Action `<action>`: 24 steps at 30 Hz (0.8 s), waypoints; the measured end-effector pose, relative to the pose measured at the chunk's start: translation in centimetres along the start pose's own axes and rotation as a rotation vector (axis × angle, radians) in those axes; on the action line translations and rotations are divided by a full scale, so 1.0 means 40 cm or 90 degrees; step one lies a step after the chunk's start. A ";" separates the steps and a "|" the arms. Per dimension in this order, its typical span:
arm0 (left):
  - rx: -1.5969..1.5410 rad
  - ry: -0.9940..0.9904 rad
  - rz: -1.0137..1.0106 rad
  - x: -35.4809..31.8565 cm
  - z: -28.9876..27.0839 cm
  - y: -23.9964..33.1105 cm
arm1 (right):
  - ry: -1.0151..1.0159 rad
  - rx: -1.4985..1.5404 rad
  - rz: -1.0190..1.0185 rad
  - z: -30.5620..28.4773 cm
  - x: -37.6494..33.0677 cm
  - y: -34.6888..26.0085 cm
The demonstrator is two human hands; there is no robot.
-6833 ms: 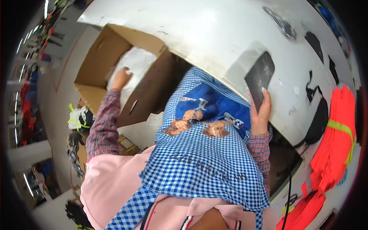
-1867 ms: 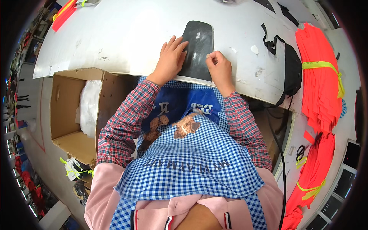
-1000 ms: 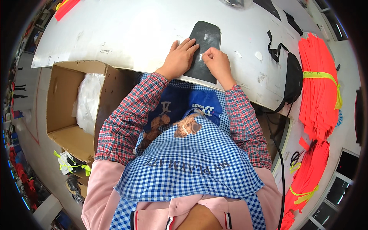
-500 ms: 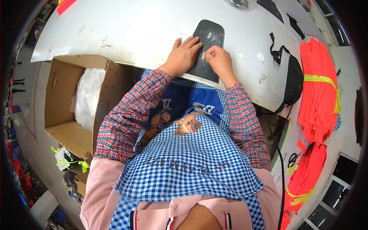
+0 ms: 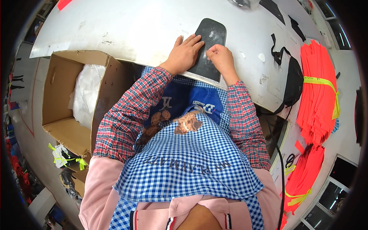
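Note:
A flat black panel (image 5: 213,27) with rounded far corners lies on the white table at its near edge. My left hand (image 5: 184,53) rests flat over the panel's left side, fingers spread, the fingertips on its surface. My right hand (image 5: 223,60) is closed in a pinch above the panel's right half. A small pale spot shows by its fingertips; what they pinch, if anything, is too small to make out. Another small whitish scrap (image 5: 211,34) sits on the panel beyond both hands.
An open cardboard box (image 5: 51,92) holding white plastic stands left of the table (image 5: 130,34). At right are a black pouch with straps (image 5: 293,82), tied stacks of orange-red fabric (image 5: 316,92) and scissors (image 5: 290,160). A black cable (image 5: 281,161) hangs at my right.
The whole view has shifted slightly. My right hand stays pinched over the panel, with little movement of its fingers; my left hand keeps its place on the panel.

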State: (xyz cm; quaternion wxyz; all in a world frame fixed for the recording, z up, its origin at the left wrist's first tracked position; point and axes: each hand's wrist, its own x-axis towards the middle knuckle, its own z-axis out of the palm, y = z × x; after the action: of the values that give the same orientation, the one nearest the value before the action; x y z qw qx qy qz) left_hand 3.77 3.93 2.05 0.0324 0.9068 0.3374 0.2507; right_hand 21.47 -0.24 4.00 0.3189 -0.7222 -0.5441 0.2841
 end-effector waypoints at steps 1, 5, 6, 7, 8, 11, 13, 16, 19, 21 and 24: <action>-0.001 0.001 0.000 0.000 0.001 -0.001 | -0.002 -0.001 0.001 0.003 -0.004 0.000; -0.008 -0.004 -0.007 -0.003 0.001 -0.003 | -0.016 -0.026 -0.013 0.000 -0.011 -0.002; -0.009 0.002 -0.001 -0.003 0.001 -0.003 | -0.054 -0.029 -0.030 -0.005 -0.009 0.000; -0.011 -0.001 0.000 -0.003 0.000 -0.002 | -0.057 -0.038 -0.019 -0.010 -0.004 0.002; -0.010 -0.005 -0.003 -0.004 -0.001 -0.002 | -0.077 -0.017 -0.010 -0.013 0.004 0.005; -0.024 -0.011 -0.009 -0.003 -0.002 -0.002 | -0.053 0.048 0.005 -0.013 0.040 0.017; -0.023 -0.010 -0.008 -0.003 -0.001 0.000 | 0.010 0.121 0.025 -0.019 0.074 0.028; -0.017 -0.015 -0.008 -0.002 -0.003 0.002 | 0.086 0.078 0.012 -0.025 0.135 0.034; -0.017 -0.014 -0.009 -0.004 -0.003 0.001 | 0.082 0.034 -0.003 -0.028 0.182 0.037; -0.017 -0.012 -0.011 -0.005 -0.002 0.001 | 0.085 0.001 -0.019 -0.025 0.201 0.037; -0.024 -0.014 -0.010 -0.008 -0.002 0.001 | 0.100 -0.078 -0.056 -0.018 0.215 0.036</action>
State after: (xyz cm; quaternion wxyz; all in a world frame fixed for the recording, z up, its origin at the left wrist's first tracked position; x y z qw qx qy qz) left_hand 3.55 3.69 2.01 0.0553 0.9061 0.3391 0.2469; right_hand 25.02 7.69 2.79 0.3282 -0.7354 -0.5652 0.1789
